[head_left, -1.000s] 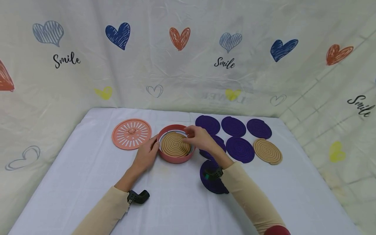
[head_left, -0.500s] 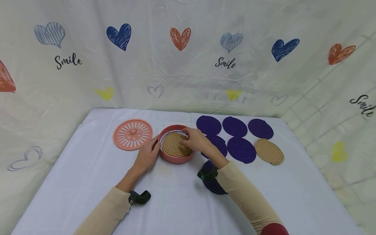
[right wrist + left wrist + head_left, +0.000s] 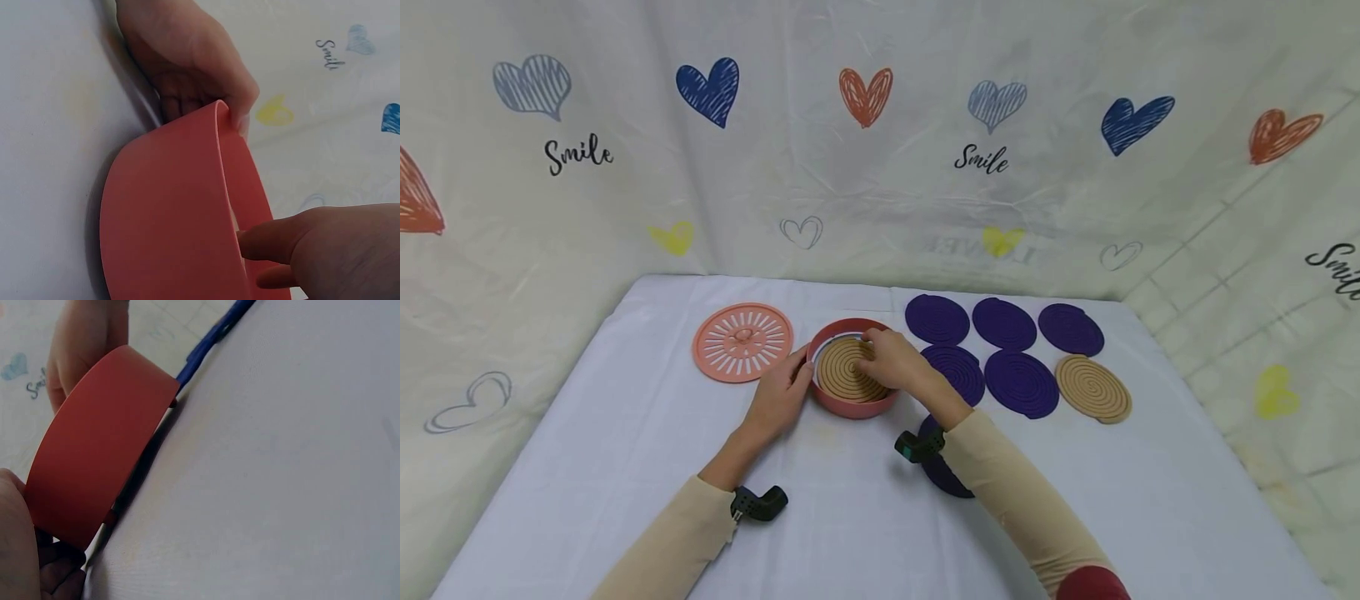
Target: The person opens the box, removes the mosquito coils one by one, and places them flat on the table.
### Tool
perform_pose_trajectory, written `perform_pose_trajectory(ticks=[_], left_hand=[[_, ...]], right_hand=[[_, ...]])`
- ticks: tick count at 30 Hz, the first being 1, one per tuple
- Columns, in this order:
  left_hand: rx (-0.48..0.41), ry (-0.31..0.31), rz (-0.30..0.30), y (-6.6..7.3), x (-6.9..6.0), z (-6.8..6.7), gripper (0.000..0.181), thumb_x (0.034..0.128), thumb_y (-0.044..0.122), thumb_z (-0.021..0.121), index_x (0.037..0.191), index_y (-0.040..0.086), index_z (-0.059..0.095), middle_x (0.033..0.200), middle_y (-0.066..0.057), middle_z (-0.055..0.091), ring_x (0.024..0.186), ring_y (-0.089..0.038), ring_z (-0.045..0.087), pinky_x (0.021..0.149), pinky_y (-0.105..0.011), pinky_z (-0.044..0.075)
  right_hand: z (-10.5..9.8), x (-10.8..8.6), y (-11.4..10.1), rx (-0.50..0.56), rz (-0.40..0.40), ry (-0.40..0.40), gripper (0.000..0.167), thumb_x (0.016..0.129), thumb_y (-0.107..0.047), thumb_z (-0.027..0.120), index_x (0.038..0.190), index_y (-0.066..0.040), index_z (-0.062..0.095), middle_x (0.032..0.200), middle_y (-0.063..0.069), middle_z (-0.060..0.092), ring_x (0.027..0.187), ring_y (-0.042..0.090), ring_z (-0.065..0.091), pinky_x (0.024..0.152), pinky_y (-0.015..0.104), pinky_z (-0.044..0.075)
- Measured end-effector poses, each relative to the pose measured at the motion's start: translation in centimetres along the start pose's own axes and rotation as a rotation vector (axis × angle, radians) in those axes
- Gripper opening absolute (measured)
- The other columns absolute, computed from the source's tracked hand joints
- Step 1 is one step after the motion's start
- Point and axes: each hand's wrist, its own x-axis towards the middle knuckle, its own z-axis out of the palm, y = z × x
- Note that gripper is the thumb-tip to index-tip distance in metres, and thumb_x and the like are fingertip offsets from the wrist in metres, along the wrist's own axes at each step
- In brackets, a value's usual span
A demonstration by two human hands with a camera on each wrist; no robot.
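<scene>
A tan mosquito coil (image 3: 842,375) lies inside a round red mosquito coil holder (image 3: 852,409) standing on the table; a pale lining shows around the coil. My left hand (image 3: 780,395) grips the holder's left side, thumb at the rim and fingers against the outer wall. My right hand (image 3: 891,360) reaches over the right rim, its thumb and forefinger touching the top of the coil. In the right wrist view, the right hand (image 3: 350,250) dips its fingers into the holder (image 3: 169,200), which hides the coil.
The slotted pink lid (image 3: 742,342) lies left of the holder. Several dark purple mosquito coils (image 3: 1021,383) are spread to the right, one partly under my right forearm. Another tan mosquito coil (image 3: 1093,388) lies beside them on the white-covered table (image 3: 850,517).
My right hand has shifted left over the coil, its fingertips further in from the rim. The left hand keeps its grip, and the holder and coil stay in place.
</scene>
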Motion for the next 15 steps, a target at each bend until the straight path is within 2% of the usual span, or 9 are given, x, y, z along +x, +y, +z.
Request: perform_pose_trajectory(ticks=[5, 15], left_hand=[[0.005, 0.005, -0.002, -0.11, 0.08, 0.05, 0.049, 0.1059, 0.030, 0.045, 0.149, 0.008, 0.048, 0.147, -0.011, 0.056, 0.141, -0.027, 0.049, 0.114, -0.050, 0.041], [0.012, 0.013, 0.001, -0.34, 0.19, 0.17, 0.048, 0.1054, 0.029, 0.046, 0.148, 0.008, 0.049, 0.146, -0.011, 0.057, 0.140, -0.026, 0.050, 0.115, -0.049, 0.040]], right_hand=[[0.10, -0.09, -0.05, 0.012, 0.003, 0.015, 0.050, 0.095, -0.027, 0.067, 0.136, 0.000, 0.056, 0.128, 0.018, 0.067, 0.119, 0.028, 0.064, 0.100, 0.041, 0.054], [0.39, -0.28, 0.25, 0.041, -0.005, 0.061, 0.042, 0.095, -0.023, 0.066, 0.131, -0.002, 0.061, 0.126, 0.016, 0.068, 0.115, 0.027, 0.066, 0.096, 0.041, 0.056]])
